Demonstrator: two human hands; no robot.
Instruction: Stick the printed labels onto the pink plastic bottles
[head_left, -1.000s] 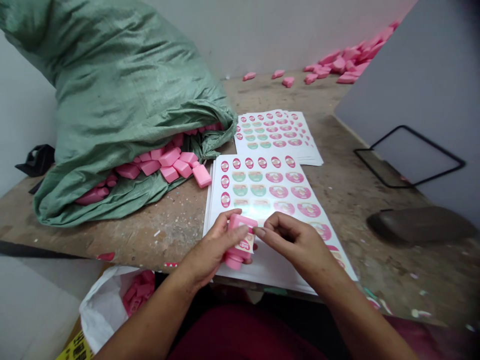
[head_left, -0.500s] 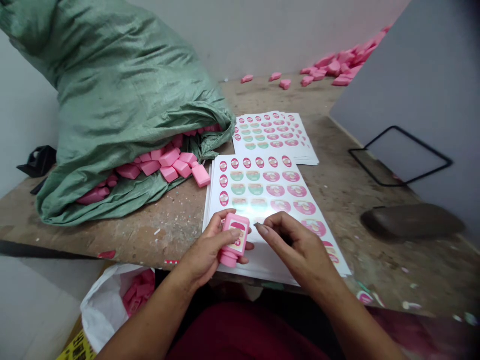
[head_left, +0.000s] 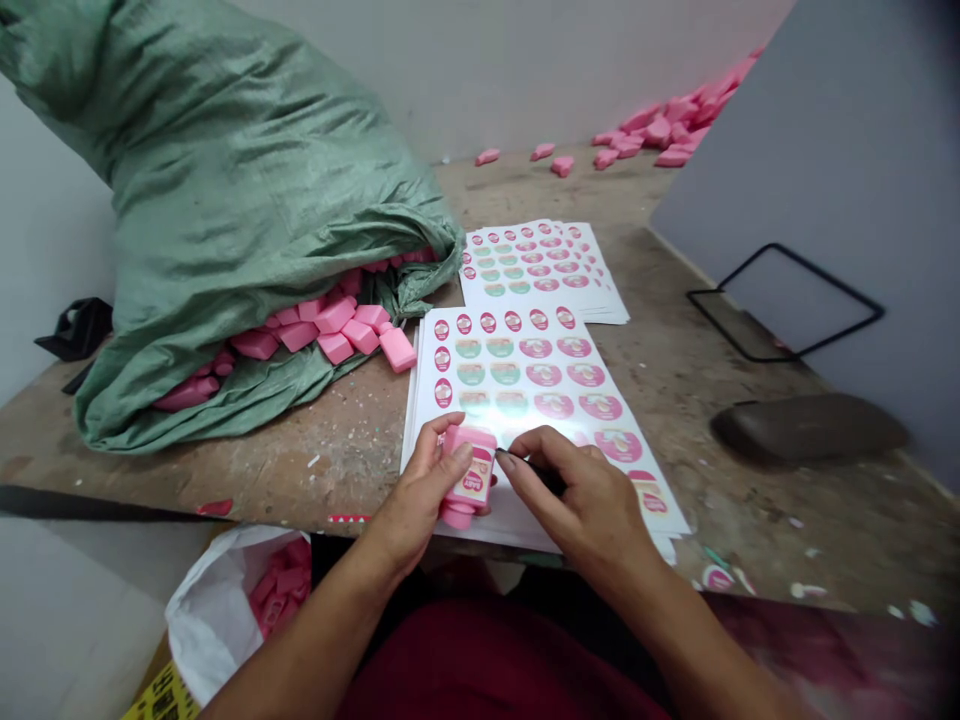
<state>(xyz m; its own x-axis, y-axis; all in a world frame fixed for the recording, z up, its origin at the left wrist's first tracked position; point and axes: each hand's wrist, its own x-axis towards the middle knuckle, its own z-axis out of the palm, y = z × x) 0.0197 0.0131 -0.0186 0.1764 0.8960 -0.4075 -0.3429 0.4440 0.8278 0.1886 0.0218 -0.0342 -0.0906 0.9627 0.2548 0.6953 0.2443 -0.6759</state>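
Observation:
My left hand [head_left: 409, 510] is wrapped round a small pink plastic bottle [head_left: 459, 450], its neck pointing down towards me. A label printed "BABY" [head_left: 474, 475] sits on the bottle's face, partly under my thumb. Close to its right edge, my right hand [head_left: 581, 490] is closed in a pinch on a slim dark pointed tool [head_left: 551, 478]. Most of that tool is hidden by my fingers, so its exact kind does not show. Beneath both hands lies a stack of sticker sheets [head_left: 450, 440] with pink and green oval labels.
A green woven sack [head_left: 277, 190] spills pink bottles [head_left: 334, 315] at left. More sticker sheets [head_left: 540, 265] lie behind. Loose pink bottles [head_left: 660, 130] are heaped at the back right. A brown case [head_left: 810, 427] and black wire frame [head_left: 787, 300] stand right; a white bag [head_left: 206, 600] hangs below.
My right hand has come left, bringing the dark tool's tip close to the bottle. The bottle has turned slightly in my left hand, and more of its label shows. The view has shifted a little.

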